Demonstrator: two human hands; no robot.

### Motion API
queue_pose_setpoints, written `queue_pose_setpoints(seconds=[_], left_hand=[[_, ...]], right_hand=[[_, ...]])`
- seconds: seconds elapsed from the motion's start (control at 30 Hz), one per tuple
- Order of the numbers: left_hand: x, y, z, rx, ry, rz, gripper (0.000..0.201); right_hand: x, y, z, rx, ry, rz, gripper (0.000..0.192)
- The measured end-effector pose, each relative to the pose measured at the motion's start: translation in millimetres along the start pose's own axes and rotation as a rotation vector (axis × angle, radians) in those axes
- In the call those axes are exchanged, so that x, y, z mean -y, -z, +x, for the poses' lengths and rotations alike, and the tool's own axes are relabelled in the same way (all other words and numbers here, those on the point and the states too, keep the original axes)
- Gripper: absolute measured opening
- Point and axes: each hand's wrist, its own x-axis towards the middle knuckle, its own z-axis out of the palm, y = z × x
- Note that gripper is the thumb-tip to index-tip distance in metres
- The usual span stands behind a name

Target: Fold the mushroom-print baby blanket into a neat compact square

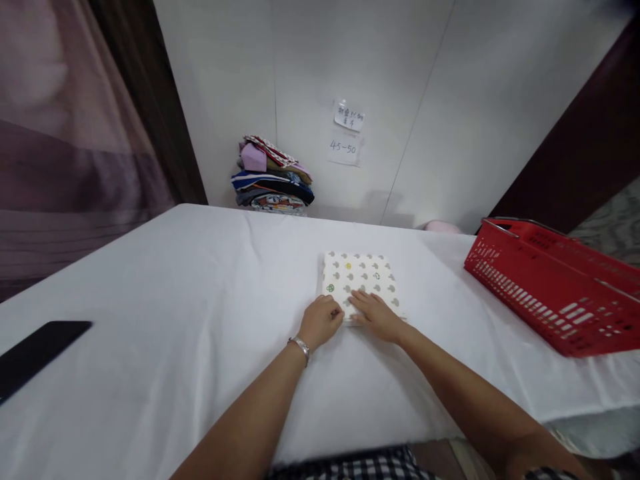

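A folded white cloth (360,275) printed with grey mushroom-like shapes and a few green and yellow ones lies flat on the white-covered table (165,300). At its near left corner is my left hand (321,321), fingers curled in a pinch on the cloth's edge; a silver bracelet circles that wrist. My right hand (377,316) rests palm down on the near part of the cloth, its fingers stretched out and slightly apart. The two hands are close together, and they cover part of the near edge.
A red plastic basket (555,287) stands at the table's right side. On the left lies a flat black object (40,350). Behind the far edge rises a stack of folded fabrics (273,177) against the wall, where handwritten paper signs (345,148) hang.
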Motion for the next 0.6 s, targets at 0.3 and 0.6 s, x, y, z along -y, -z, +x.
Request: queue_pose_setpoints(seconds=[0.3, 0.6], left_hand=[[13, 1.7, 0, -0.211, 0.290, -0.141, 0.016], [8, 3.9, 2, -0.127, 0.470, -0.183, 0.037]], right_hand=[[-60, -16, -70, -0.445, -0.502, 0.401, 0.053], [-66, -7, -52, -0.491, -0.657, 0.949, 0.074]])
